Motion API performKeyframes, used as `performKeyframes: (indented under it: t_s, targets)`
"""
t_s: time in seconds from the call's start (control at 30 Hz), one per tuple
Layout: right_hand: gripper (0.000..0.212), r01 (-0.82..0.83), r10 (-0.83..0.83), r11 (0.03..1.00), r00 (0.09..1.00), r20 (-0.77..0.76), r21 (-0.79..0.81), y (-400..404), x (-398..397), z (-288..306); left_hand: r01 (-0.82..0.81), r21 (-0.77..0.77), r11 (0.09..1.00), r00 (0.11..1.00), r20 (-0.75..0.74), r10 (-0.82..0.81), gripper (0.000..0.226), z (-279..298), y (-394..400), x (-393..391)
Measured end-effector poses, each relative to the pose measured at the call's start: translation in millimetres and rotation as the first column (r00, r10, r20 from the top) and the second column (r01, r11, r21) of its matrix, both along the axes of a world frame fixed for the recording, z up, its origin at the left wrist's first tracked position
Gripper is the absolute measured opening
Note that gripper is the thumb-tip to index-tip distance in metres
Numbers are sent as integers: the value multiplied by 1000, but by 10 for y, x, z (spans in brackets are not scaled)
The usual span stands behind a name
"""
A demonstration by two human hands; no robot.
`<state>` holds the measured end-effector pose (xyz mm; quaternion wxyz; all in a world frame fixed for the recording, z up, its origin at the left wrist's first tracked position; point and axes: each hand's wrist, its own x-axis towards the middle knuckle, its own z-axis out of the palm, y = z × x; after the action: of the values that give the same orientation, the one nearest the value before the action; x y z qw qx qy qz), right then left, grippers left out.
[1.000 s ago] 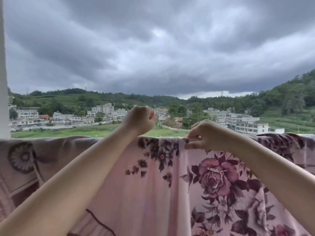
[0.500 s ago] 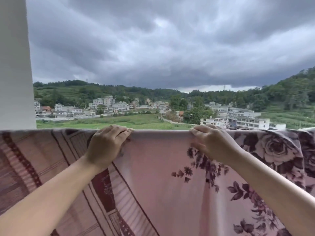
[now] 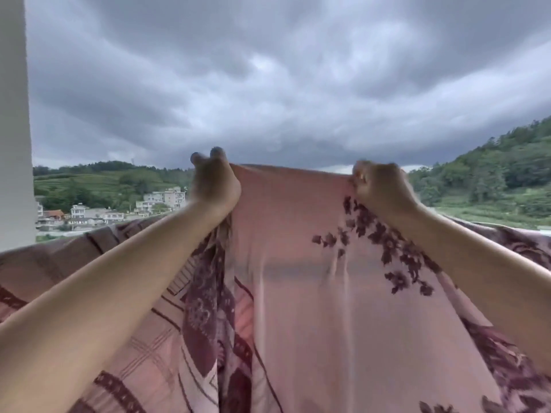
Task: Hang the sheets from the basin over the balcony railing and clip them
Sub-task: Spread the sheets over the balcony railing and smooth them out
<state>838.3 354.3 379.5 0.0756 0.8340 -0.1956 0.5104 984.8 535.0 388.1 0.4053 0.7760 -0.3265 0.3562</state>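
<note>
A pink sheet (image 3: 298, 278) with dark maroon flowers and bands fills the lower half of the view. Its sides lie draped along the railing, which the cloth hides. My left hand (image 3: 215, 181) grips the sheet's upper edge and holds it raised above the railing line. My right hand (image 3: 380, 186) pinches the same edge further right, at about the same height. Between the two hands the cloth is stretched taut and blurred by motion. No basin and no clips are in view.
A white pillar (image 3: 15, 123) stands at the far left, beside the sheet's left end. Beyond the railing lie houses (image 3: 158, 201), green hills (image 3: 492, 171) and a dark cloudy sky.
Both hands, which lay on the sheet at the railing top, have lifted its edge well above the railing. The cloth between them now hangs stretched and blurred.
</note>
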Motion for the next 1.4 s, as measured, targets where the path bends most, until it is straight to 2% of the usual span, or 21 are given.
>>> performKeyframes:
  t_s: [0.1, 0.13, 0.17, 0.2, 0.23, 0.3, 0.33, 0.37, 0.4, 0.5, 0.57, 0.67, 0.77, 0.83, 0.9, 1.0, 1.1, 1.17, 1.23, 1.33, 1.4]
  targets:
    - [19, 70, -87, 991, 984, 153, 115, -201, 371, 533, -9, 46, 999, 987, 161, 1, 31, 370, -281, 380]
    - [22, 92, -107, 985, 989, 98, 149, -271, 484, 603, -31, 152, 988, 975, 220, -3, 32, 422, -374, 570]
    - [23, 107, -100, 979, 994, -45, 176, -330, 575, 598, -82, 330, 941, 967, 255, -5, 33, 403, -448, 750]
    - [26, 129, -76, 973, 962, -262, 191, -378, 647, 517, -105, 544, 833, 974, 227, -25, 33, 308, -496, 908]
    - [29, 162, -32, 961, 869, -493, 223, -356, 679, 384, -72, 745, 664, 991, 130, -38, 34, 159, -505, 1013]
    - [34, 299, 126, 887, 576, -808, 352, -216, 681, 92, 138, 952, 273, 984, -164, 74, 39, -142, -460, 1075]
    - [35, 354, 237, 830, 476, -847, 430, -131, 667, -34, 255, 949, 186, 949, -283, 141, 41, -233, -405, 1049]
    - [36, 342, 321, 801, 447, -835, 491, -50, 655, -128, 332, 927, 176, 921, -359, 153, 41, -268, -336, 1000]
    - [36, 270, 377, 800, 469, -799, 536, 26, 650, -180, 344, 912, 221, 926, -369, 83, 40, -247, -277, 940]
    - [27, -112, 571, 747, 612, -547, 655, 354, 650, -291, 242, 834, 496, 968, -176, -176, 34, -145, -45, 757]
    - [23, -262, 646, 699, 630, -431, 666, 581, 645, -378, 247, 757, 605, 963, -120, -243, 29, -209, 195, 729]
    - [10, -305, 626, 677, 717, -306, 670, 738, 580, -448, 150, 626, 766, 975, 35, -220, 30, -405, 711, 802]
    - [11, -291, 441, 832, 864, -244, 473, 1029, 530, -484, 79, 439, 895, 967, 186, -176, 24, -697, 1432, 835]
    - [24, -281, 361, 901, 908, -212, 329, 1388, 582, -529, -16, 372, 928, 941, 320, -112, 20, -936, 1891, 865]
    - [32, -335, 359, 933, 887, -291, 131, 1843, 722, -588, -138, 365, 921, 933, 359, -2, 35, -1202, 2246, 960]
    - [40, -344, 285, 938, 839, -463, -45, 2334, 1067, -707, -192, 388, 901, 966, 235, 105, 58, -1501, 2599, 1134]
    - [15, -365, 263, 913, 868, -420, -182, 2505, 1320, -753, -173, 378, 910, 985, 43, 169, 67, -1572, 2776, 1228]
    - [4, -412, 302, 886, 860, -411, -212, 2472, 1383, -739, -156, 324, 933, 986, 2, 164, 61, -1588, 2788, 1284]
    - [8, -444, 352, 881, 845, -403, -161, 2400, 1393, -741, -110, 247, 963, 993, 58, 98, 53, -1542, 2780, 1353]
    - [13, -437, 396, 898, 856, -333, -54, 2350, 1387, -752, -157, 264, 952, 937, 345, 59, 41, -1359, 2791, 1537]
    - [6, -441, 410, 897, 862, -297, -41, 2313, 1415, -762, -128, 336, 933, 894, 446, -38, 27, -1204, 2853, 1636]
